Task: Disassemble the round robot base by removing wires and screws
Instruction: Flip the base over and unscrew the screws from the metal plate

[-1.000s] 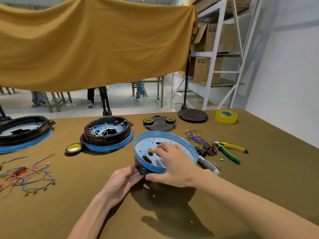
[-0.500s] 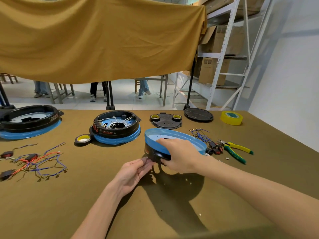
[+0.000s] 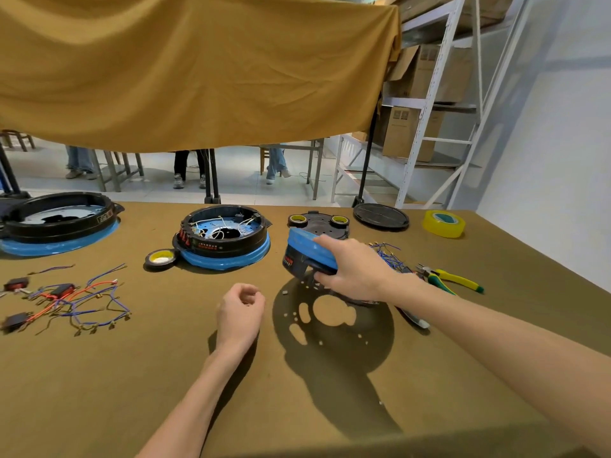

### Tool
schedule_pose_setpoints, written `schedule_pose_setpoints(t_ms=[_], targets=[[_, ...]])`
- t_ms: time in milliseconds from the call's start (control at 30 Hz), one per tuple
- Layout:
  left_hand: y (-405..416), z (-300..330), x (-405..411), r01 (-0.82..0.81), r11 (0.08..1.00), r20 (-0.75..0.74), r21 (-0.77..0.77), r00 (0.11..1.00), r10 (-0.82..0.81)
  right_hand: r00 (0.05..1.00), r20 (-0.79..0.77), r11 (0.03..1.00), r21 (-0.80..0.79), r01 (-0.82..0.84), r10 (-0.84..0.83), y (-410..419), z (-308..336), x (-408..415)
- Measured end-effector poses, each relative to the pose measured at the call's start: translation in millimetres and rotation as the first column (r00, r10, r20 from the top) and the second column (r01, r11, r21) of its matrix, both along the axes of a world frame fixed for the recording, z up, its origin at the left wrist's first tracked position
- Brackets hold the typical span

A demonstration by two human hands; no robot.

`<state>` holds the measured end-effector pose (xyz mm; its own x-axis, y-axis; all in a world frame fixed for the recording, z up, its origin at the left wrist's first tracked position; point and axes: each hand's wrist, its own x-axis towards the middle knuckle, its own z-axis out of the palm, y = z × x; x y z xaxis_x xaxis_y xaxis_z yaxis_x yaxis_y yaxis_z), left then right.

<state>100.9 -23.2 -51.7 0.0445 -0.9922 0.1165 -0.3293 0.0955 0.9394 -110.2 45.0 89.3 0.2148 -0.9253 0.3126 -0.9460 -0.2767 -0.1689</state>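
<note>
Two other bases point(image 3: 224, 241) sit left of the round base point(image 3: 305, 256) in the right hand's point(image 3: 355, 269) grip.

I have one view only — the head camera, worn high and tipped forward and down over the table point(image 3: 99, 391). It sits close above the near edge, so both forearms run in from the bottom of the frame. The wide lens bends the far table edge and the shelving point(image 3: 426, 94) at right. Straight ahead it faces a hanging cloth point(image 3: 198, 71) — beneath it, a strip of floor beyond. No second view overlaps this one.
</note>
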Motion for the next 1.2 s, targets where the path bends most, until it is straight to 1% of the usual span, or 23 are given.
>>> schedule_pose_setpoints(t_ms=[33, 67, 133, 233, 300, 400, 467, 500, 567, 633, 667, 733, 767, 800, 833, 867, 900, 933, 967, 1100, 1200], targets=[[-3.8, -2.6, -1.1, 0.033, 0.998, 0.091, -0.053, 0.996, -0.028, 0.999, 0.033, 1.0, 0.003, 0.008, -0.008, -0.9, 4.6, -2.2], [-7.6, -5.0, -4.4, 0.094, 0.993, 0.171, -0.07, 0.982, -0.081, 0.998, 0.059, 1.0, 0.004, 0.019, -0.019, -2.0, 7.9, -3.9], [-15.5, -7.2, -15.0, 0.196, 0.978, 0.332, -0.064, 0.929, -0.165, 0.995, 0.086, 0.999, 0.003, 0.04, -0.04, -3.5, 11.5, -5.0], [-30.3, -7.6, -30.7, 0.234, 0.969, 0.528, -0.074, 0.834, -0.161, 0.995, 0.091, 0.999, 0.0, 0.043, -0.042, -4.0, 9.4, -4.3], [-37.8, -5.8, -36.3, 0.226, 0.97, 0.568, -0.094, 0.812, -0.134, 0.996, 0.079, 0.999, -0.019, 0.043, -0.042, -3.1, 5.9, -5.4], [-39.6, -4.4, -36.4, 0.206, 0.968, 0.534, -0.143, 0.84, -0.1, 0.998, 0.052, 0.998, -0.051, 0.025, -0.022, -0.7, -3.8, -8.0], [-35.2, -4.8, -31.6, 0.185, 0.965, 0.477, -0.185, 0.876, -0.077, 1.0, -0.011, 0.998, -0.06, -0.012, 0.011, 0.4, -15.1, -8.9], [-31.1, -4.6, -27.3, 0.152, 0.965, 0.408, -0.215, 0.912, -0.053, 0.998, -0.051, 0.998, -0.061, -0.031, 0.028, 1.0, -21.9, -8.8], [-21.0, -1.8, -16.4, 0.025, 0.963, 0.186, -0.269, 0.982, 0.027, 0.988, -0.148, 0.997, -0.053, -0.063, 0.055, 2.1, -39.0, -7.4], [-10.4, 3.2, -6.2, -0.068, 0.955, -0.01, -0.29, 0.998, 0.068, 0.968, -0.241, 0.996, -0.042, -0.083, 0.07, 3.5, -59.2, -2.5], [-5.0, 5.4, -2.8, -0.071, 0.953, -0.07, -0.296, 0.996, 0.052, 0.962, -0.26, 0.995, -0.034, -0.089, 0.077, 4.4, -68.9, 0.7], [5.3, 9.5, -0.8, -0.026, 0.948, -0.133, -0.318, 0.991, -0.017, 0.967, -0.241, 0.997, -0.007, -0.082, 0.078, 6.0, -83.5, 6.0], [10.4, 11.8, -1.9, 0.006, 0.943, -0.149, -0.332, 0.987, -0.059, 0.977, -0.202, 0.998, 0.011, -0.069, 0.07, 6.5, -87.4, 7.5], [15.3, 13.9, -3.8, 0.043, 0.936, -0.153, -0.349, 0.983, -0.102, 0.991, -0.125, 0.998, 0.037, -0.049, 0.054, 6.8, -87.6, 8.4], [19.9, 15.5, -6.3, 0.079, 0.925, -0.142, -0.373, 0.98, -0.141, 1.0, 0.003, 0.997, 0.069, -0.029, 0.028, 6.7, -85.0, 8.6], [24.1, 16.9, -9.4, 0.111, 0.908, -0.119, -0.404, 0.978, -0.172, 0.986, 0.165, 0.995, 0.097, -0.013, -0.003, 6.5, -80.4, 8.7], [27.5, 18.1, -12.8, 0.137, 0.889, -0.095, -0.436, 0.976, -0.197, 0.947, 0.321, 0.994, 0.111, -0.005, -0.031, 6.2, -75.6, 8.6], [30.4, 19.3, -16.2, 0.158, 0.872, -0.076, -0.464, 0.973, -0.217, 0.899, 0.436, 0.993, 0.119, -0.007, -0.046, 6.0, -71.0, 8.9], [32.2, 20.8, -19.7, 0.174, 0.857, -0.061, -0.485, 0.971, -0.232, 0.86, 0.509, 0.992, 0.122, -0.025, -0.041, 5.9, -67.5, 9.7], [35.9, 25.7, -32.3, 0.185, 0.824, -0.003, -0.535, 0.975, -0.22, 0.767, 0.642, 0.988, 0.126, -0.092, -0.01, 10.5, -62.4, 7.4], [36.0, 29.2, -40.6, 0.239, 0.745, 0.094, -0.623, 0.968, -0.232, 0.708, 0.706, 0.987, 0.129, -0.1, -0.02, 15.7, -60.0, -5.4]])
